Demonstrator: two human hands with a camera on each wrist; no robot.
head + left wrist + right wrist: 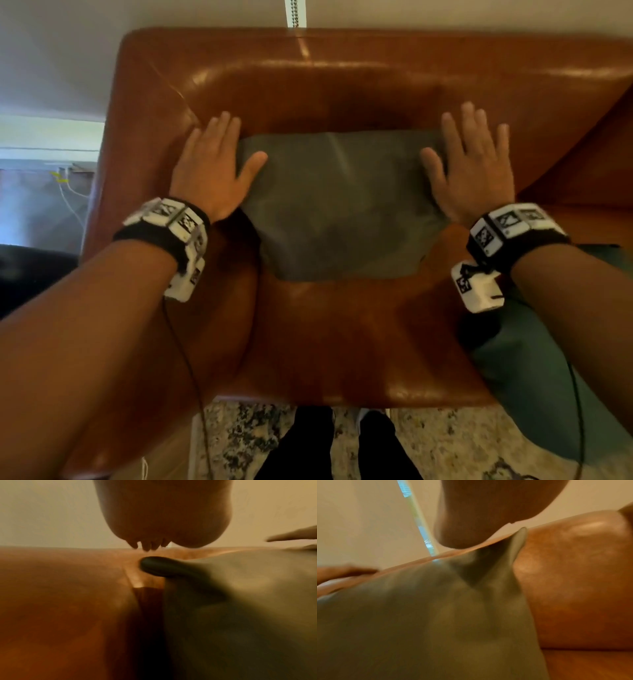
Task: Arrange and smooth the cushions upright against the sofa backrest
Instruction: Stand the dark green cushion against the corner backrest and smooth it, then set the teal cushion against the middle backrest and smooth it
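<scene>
Count: two cushions, two hands, one sofa.

Left of frame: left hand (209, 168), grip fully open, fingers straight, flat at the left upper corner of the grey-green cushion (339, 205), thumb lying on the fabric. Nothing held.

Centre: that cushion stands leaning against the backrest (342, 85) of the brown leather sofa (342, 342), bottom edge on the seat.

Right of frame: right hand (474, 164), grip likewise open, fingers spread over the cushion's right upper corner, thumb on the fabric.

Lower right: second cushion (534, 387), teal, lying on the seat under the right forearm, partly hidden.

Below the sofa edge: patterned rug (260, 435).
</scene>
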